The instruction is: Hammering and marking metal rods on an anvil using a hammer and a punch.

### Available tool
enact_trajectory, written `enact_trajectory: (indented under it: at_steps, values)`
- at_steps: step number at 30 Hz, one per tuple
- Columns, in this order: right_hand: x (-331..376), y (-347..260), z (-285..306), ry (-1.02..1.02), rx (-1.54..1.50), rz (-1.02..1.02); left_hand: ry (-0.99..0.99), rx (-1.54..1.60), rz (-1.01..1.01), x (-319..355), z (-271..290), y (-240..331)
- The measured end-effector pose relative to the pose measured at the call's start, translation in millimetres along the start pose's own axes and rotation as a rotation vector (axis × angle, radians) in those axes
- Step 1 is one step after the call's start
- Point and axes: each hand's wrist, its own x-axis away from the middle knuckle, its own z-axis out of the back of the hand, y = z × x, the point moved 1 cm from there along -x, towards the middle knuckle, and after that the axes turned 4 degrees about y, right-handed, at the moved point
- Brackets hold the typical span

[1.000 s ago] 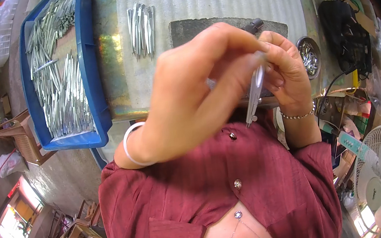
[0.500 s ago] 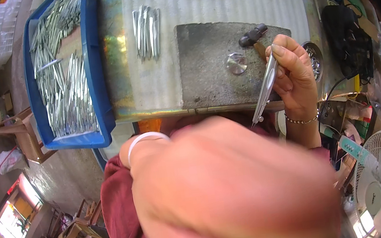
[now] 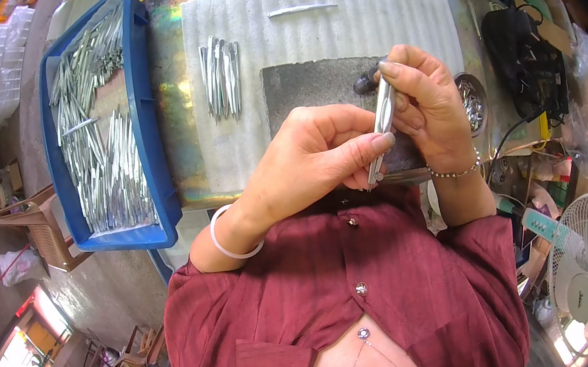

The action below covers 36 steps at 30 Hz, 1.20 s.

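Both hands hold a slim silver metal drawing compass [image 3: 383, 108] in front of my chest, its small knob and pointed end downward. My right hand [image 3: 438, 103], with a bead bracelet, pinches the upper end between thumb and fingers. Lower down, the thumb and fingers of my left hand [image 3: 312, 153] close on its legs. Below and behind them lies a dark grey slab [image 3: 304, 88] on a white foam mat [image 3: 244, 15]. A hammer's black head [image 3: 364, 84] shows on the slab; its handle is hidden behind my right hand.
Slim silver parts [image 3: 222, 82] lie in a row on the mat, with a single one [image 3: 302, 9] farther back. At left stands a blue tray [image 3: 153, 127] full of similar parts. A round dish [image 3: 482, 96] of small metal pieces sits right; a fan [image 3: 577, 273] stands lower right.
My left hand, blurred close to the camera before, has come to the compass and now grips its lower part. The compass stands more upright. The round metal disc on the slab is now hidden.
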Motion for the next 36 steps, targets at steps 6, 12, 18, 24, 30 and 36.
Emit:
enact_trajectory:
  at_steps: [6,12,18,24,30,36]
  values:
    - [-5,-4,-7,-0.027,0.023,-0.043,0.042,-0.058,0.036,2,1,11]
    - [-3,-5,-9,-0.026,0.029,-0.091,0.038,-0.043,0.071,2,1,15]
    - [0,7,-9,-0.040,0.026,-0.174,0.035,0.039,0.166,10,1,11]
    - [3,19,-13,-0.062,0.062,-0.205,0.062,0.086,0.219,21,5,-1]
    - [2,26,-18,-0.079,0.065,-0.244,0.057,0.155,0.237,26,10,-7]
    - [1,28,-18,-0.079,0.045,-0.253,0.015,0.203,0.224,25,13,-11]
